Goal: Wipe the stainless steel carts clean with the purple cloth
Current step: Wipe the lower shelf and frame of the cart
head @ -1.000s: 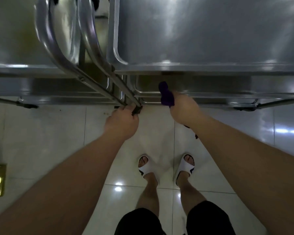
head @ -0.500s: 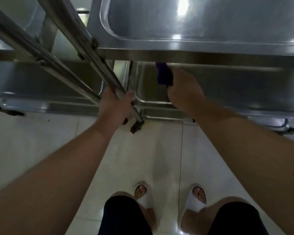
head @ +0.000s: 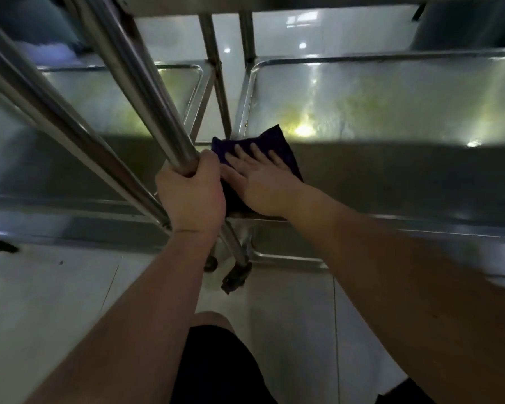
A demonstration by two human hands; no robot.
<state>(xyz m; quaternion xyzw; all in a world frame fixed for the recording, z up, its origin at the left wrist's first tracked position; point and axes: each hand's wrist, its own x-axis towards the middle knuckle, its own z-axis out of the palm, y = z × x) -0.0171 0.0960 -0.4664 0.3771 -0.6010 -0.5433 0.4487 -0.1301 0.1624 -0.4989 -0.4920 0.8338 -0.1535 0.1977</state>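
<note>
Right hand [head: 260, 182] presses flat on the purple cloth [head: 277, 147]; left hand [head: 193, 193] grips the cart tube [head: 140, 91].

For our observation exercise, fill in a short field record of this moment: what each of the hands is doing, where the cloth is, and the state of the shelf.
left hand: grips a slanted steel cart tube
right hand: fingers straight, pressing the purple cloth flat
cloth position: near left corner of the right cart's lower shelf
shelf state: yellowish smears visible beyond the cloth
floor: pale glossy tiles
</note>
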